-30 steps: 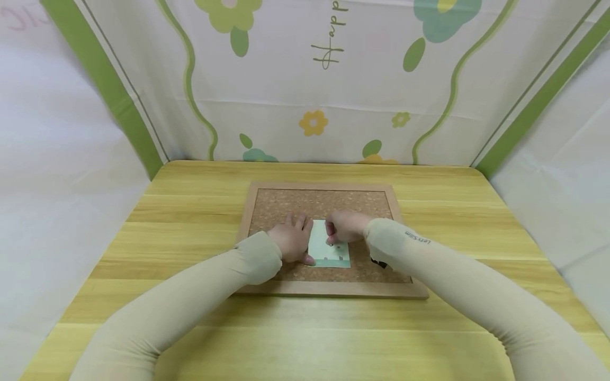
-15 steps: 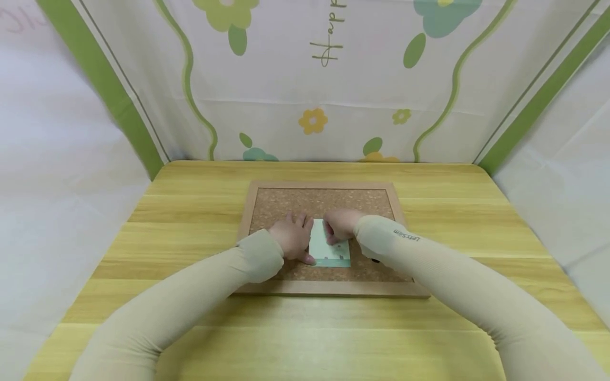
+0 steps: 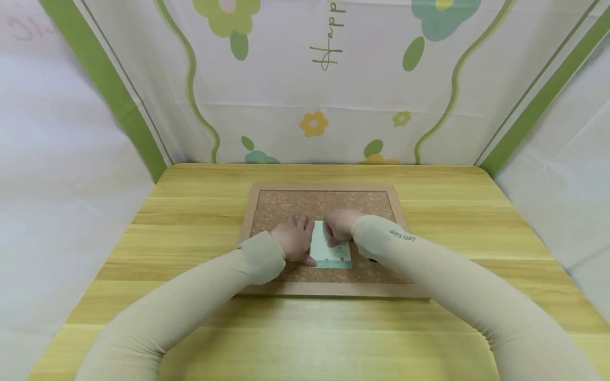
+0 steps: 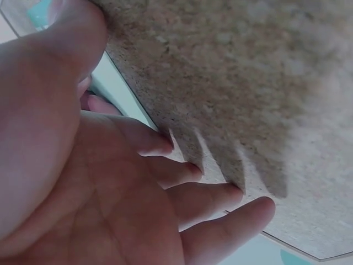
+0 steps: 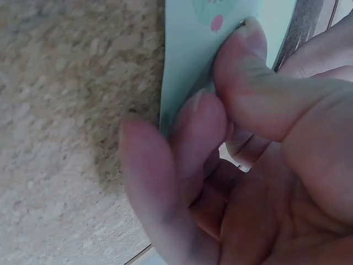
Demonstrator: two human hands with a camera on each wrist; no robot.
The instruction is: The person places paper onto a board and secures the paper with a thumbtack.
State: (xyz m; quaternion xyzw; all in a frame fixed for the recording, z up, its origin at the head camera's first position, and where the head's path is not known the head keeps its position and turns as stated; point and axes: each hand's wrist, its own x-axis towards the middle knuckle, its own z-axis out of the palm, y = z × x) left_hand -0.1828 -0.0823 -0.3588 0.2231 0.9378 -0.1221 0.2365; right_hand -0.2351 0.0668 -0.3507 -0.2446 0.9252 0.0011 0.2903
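Observation:
A pale green card (image 3: 322, 253) with a darker green band along its lower edge lies on a framed corkboard (image 3: 324, 201). My left hand (image 3: 293, 241) lies along the card's left edge, its thumb on the lower left corner and its fingers spread over the cork. At the card's upper right is my right hand (image 3: 341, 224), fingers curled in. Its thumb (image 5: 242, 72) presses down on the card, where the edge of a small shiny thumbtack (image 5: 241, 25) shows at the thumb tip. Most of the tack is hidden under the thumb.
The corkboard's light wooden frame (image 3: 333, 289) rests on a wood-grain table (image 3: 305, 338). A white flowered cloth (image 3: 267, 84) hangs behind the table's far edge. A small dark object (image 3: 373, 260) shows under the right wrist.
My right hand has moved slightly left and down over the card, and the small shiny tack seen at its fingertips is now covered in the head view. My left hand stays in place.

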